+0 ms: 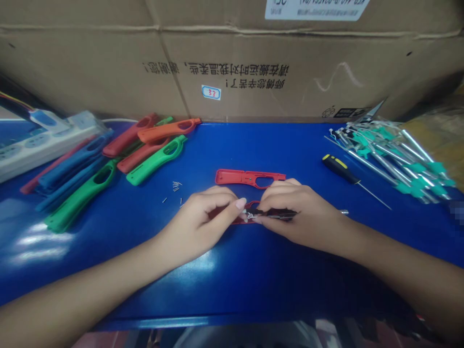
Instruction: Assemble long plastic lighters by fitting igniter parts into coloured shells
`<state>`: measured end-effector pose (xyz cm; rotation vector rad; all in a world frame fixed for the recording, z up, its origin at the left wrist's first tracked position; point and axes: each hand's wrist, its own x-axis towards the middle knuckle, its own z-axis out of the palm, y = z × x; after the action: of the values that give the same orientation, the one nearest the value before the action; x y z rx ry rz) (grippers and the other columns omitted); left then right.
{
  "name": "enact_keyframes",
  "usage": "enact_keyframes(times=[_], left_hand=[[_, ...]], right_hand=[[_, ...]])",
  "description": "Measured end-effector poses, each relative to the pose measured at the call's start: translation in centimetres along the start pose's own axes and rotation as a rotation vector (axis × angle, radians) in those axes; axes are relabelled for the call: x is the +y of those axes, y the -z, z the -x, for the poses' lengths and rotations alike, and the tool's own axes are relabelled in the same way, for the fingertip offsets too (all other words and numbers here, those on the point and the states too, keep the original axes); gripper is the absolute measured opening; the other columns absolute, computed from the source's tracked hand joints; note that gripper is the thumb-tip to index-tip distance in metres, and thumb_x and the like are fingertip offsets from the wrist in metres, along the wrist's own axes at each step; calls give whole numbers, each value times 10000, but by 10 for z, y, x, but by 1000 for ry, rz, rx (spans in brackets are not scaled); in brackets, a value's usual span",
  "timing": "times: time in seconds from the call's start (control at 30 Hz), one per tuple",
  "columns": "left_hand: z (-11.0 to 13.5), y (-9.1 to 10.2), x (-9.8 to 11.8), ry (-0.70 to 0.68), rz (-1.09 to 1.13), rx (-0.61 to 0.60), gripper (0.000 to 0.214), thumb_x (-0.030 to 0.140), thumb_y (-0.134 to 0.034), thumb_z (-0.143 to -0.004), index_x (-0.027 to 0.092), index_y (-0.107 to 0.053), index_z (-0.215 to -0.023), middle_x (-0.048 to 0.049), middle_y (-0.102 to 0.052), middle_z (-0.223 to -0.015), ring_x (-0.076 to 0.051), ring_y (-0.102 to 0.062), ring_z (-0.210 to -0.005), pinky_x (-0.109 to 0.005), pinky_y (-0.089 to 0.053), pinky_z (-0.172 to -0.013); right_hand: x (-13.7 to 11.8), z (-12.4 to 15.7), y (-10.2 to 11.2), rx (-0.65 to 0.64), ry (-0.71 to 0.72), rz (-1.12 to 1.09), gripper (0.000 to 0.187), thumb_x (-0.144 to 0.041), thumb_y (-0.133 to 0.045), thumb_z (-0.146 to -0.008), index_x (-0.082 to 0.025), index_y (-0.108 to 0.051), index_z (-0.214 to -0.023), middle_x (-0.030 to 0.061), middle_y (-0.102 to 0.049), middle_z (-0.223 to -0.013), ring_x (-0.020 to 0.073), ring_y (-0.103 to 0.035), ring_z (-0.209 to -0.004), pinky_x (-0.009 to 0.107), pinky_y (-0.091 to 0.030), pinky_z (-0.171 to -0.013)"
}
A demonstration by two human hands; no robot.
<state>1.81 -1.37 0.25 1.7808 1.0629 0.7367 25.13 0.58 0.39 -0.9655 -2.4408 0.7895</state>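
Observation:
My left hand (pixel 205 217) and my right hand (pixel 295 212) meet at the middle of the blue table (pixel 253 270). Both pinch a red plastic handle half (pixel 250 218) lying on the table, together with a dark metal part (pixel 277 214) that the right hand's fingers hold on it. The left hand's fingertips press a small pale piece at the part's left end. A second red handle half (pixel 250 177) lies flat just beyond the hands. Several small metal pins (pixel 176 186) are scattered to the left of my left hand.
Green, orange, red and blue plastic handles (pixel 108 159) are piled at the left, beside a white power strip (pixel 43 140). A black-and-yellow screwdriver (pixel 344 171) and a heap of metal blades with teal parts (pixel 395 154) lie at the right. Cardboard boxes (pixel 235 58) wall the back.

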Motion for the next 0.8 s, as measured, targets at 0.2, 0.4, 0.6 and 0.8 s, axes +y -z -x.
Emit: enact_keyframes(times=[0.2, 0.4, 0.6, 0.8], left_hand=[[1, 0, 3, -16, -39, -22, 342, 288, -549, -1025, 182, -680, -727, -1, -682, -782, -136, -625, -776, -273, -471, -787], [0, -1, 0, 28, -19, 1, 351, 330, -548, -1028, 191, -691, -738, 6, -696, -789, -134, -638, -787, -262, -475, -776], [0, 0, 0, 50, -55, 12, 374, 348, -541, -1028, 187, -677, -718, 1, -681, -777, -136, -624, -759, -257, -472, -735], [-1, 2, -3, 51, -80, 24, 387, 375, -542, -1024, 184, -674, -715, -7, -669, -766, -141, -604, -726, -264, -467, -706]], right_hand=[[-2, 0, -1, -14, -14, -15, 79, -204, -699, -929, -231, -714, -856, -25, -721, -837, 148, -645, -847, 353, -377, -852], [-9, 2, -6, 91, -106, 7, 104, -251, -778, -868, -235, -682, -905, -29, -731, -880, 155, -646, -855, 339, -399, -836], [-13, 6, 0, 40, -70, 122, 85, -240, -727, -905, -236, -655, -861, -26, -709, -885, 178, -635, -912, 359, -376, -832], [-4, 21, 34, -209, -150, 318, 190, -223, -740, -846, -256, -601, -973, -6, -677, -992, 201, -626, -898, 335, -414, -724]])
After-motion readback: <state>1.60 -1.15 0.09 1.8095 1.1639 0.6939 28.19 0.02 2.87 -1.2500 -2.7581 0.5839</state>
